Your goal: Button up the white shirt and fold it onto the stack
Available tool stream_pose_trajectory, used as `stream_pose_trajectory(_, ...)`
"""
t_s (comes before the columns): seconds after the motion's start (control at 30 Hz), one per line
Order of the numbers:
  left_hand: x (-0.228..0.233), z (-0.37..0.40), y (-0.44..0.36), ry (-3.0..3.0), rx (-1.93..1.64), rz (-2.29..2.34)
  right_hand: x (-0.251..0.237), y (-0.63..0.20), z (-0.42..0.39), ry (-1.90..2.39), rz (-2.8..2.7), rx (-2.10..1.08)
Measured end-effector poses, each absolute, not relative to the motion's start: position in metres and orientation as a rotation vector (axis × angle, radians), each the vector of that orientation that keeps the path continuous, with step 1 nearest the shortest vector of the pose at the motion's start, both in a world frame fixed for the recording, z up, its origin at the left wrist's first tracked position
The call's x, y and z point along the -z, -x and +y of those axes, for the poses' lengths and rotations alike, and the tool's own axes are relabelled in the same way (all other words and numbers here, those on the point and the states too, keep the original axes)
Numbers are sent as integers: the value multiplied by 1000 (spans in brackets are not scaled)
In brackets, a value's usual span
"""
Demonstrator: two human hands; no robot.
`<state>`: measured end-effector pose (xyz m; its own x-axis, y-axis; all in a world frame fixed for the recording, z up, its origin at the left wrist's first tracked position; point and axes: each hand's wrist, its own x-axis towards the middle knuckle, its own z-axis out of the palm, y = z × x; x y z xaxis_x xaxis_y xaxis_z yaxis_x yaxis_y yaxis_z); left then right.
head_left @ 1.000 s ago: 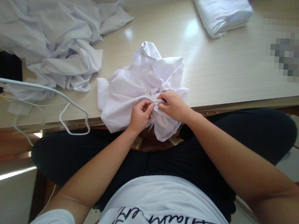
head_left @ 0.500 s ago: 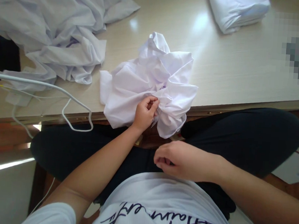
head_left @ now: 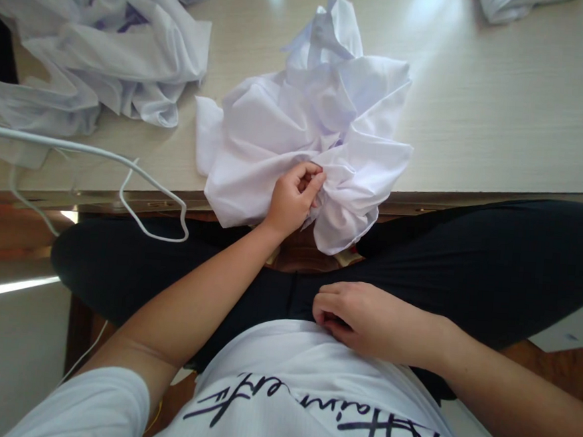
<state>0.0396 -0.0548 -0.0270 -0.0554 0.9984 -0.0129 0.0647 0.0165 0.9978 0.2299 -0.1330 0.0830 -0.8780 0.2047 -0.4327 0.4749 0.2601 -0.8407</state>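
A bunched white cloth [head_left: 262, 136] lies at the table's front edge, its lower folds hanging over. My left hand [head_left: 296, 195] is closed on it, thumb and forefinger pinching gathered folds near the middle. The cloth's far end stands up in a loose crumpled fold. My right hand [head_left: 359, 316] rests low over my lap, close to the hem of my shirt, apart from the cloth. Its fingers are curled in, and whatever they may hold is hidden.
More crumpled white cloth [head_left: 113, 53] is heaped on the table [head_left: 502, 127] at the left. A white cable [head_left: 77, 147] loops over the front edge there. Another folded white cloth [head_left: 511, 4] lies at the far right, cut off by the frame.
The view has shifted, so the things on the table sit higher in the picture. My right hand has drawn slightly nearer my shirt. My left hand keeps its pinch on the cloth.
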Motion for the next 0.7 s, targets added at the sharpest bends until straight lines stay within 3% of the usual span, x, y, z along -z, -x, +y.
stream_pose_trajectory(0.13, 25, -55, -39, -1223, -1203, 1298, -88, -226, -138, -589, 2303, 1700)
stream_pose_trajectory(0.57, 23, -56, -37, -1204, -1202, 1296, -84, -225, -140, -620, 2323, 1352)
stream_pose_trajectory(0.7, 23, -56, -37, -1214, -1207, 1292, -81, -228, -139, -580, 2306, 1434)
